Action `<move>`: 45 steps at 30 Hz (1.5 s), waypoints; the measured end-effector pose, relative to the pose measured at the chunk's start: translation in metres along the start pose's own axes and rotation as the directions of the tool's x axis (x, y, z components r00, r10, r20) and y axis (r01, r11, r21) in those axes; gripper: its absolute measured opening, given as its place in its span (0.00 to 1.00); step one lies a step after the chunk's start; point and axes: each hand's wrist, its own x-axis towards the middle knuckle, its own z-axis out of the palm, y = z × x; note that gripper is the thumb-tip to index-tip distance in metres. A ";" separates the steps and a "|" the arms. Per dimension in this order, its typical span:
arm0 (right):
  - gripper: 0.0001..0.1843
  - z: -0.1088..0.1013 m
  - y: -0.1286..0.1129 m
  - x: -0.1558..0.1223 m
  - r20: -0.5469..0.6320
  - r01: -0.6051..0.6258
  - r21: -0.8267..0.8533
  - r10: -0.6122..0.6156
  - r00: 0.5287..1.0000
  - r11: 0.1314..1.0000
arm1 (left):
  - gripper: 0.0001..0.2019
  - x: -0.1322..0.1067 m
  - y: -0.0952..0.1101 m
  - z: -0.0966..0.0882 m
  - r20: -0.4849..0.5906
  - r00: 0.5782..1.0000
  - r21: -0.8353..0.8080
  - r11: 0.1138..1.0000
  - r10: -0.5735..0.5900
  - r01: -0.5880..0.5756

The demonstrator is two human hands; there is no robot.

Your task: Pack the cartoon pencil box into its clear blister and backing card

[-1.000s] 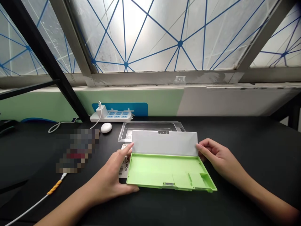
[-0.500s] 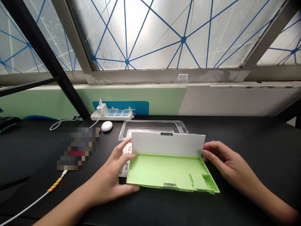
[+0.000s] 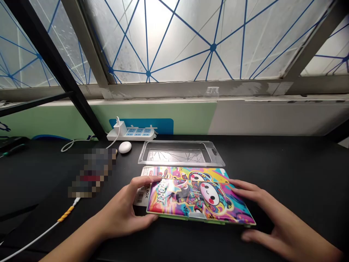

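A pencil box (image 3: 201, 200) with a colourful cartoon print lies in front of me, its lid down over the light green body. Green shows along its front edge. My left hand (image 3: 128, 207) grips the left end, with fingers at the back corner and the thumb at the front corner. At the right end is my right hand (image 3: 269, 214); its fingertips touch the back right edge, while the thumb is spread away near the front corner. A white printed card (image 3: 141, 196) lies partly under the box's left side. Another printed strip (image 3: 191, 172) shows along the back of the lid.
Behind the box lies a clear plastic tray (image 3: 180, 163). A white power strip (image 3: 136, 134) with a plugged-in charger stands by the wall, near a white rounded object (image 3: 125, 147). On the left are a pixelated device (image 3: 92, 174) and its white cable (image 3: 35, 240).
The white-inside lid has swung down toward me and covers the green interior. My right hand has moved nearer with its thumb spread. My left hand stays on the left end.
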 end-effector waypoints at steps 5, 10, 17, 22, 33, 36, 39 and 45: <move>0.34 0.001 0.007 0.001 -0.006 -0.027 -0.015 0.027 1.000 1.000 | 0.31 0.004 0.005 -0.006 0.051 0.997 -0.036 0.997 -0.065 0.066; 0.27 0.005 0.014 0.013 -0.070 -0.207 0.062 0.211 0.975 0.976 | 0.27 0.009 0.012 -0.004 0.086 0.992 -0.041 0.995 -0.090 0.094; 0.32 0.006 -0.001 0.030 0.017 -0.362 0.023 0.362 0.932 0.932 | 0.21 0.014 0.018 -0.004 0.050 0.989 0.084 0.987 -0.141 0.136; 0.32 0.006 -0.005 0.034 0.089 -0.389 -0.082 0.396 0.914 0.918 | 0.24 0.015 0.016 -0.003 0.064 0.986 0.226 0.965 -0.155 0.137; 0.24 0.005 -0.007 0.042 0.110 -0.011 -0.561 0.088 0.990 0.828 | 0.30 0.007 -0.003 0.005 0.035 0.984 0.321 0.934 -0.174 0.154; 0.23 0.003 -0.019 0.045 0.074 0.066 -0.702 -0.020 0.997 0.709 | 0.41 0.002 -0.008 0.008 0.035 0.987 0.267 0.953 -0.157 0.142; 0.18 0.007 -0.035 0.055 0.073 0.112 -0.695 -0.086 0.994 0.710 | 0.52 0.001 -0.010 0.010 0.015 0.988 0.211 0.967 -0.153 0.146; 0.17 0.039 -0.071 0.091 0.118 0.141 -0.468 -0.096 0.988 0.872 | 0.56 0.006 -0.005 0.007 0.007 0.983 0.158 0.971 -0.184 0.181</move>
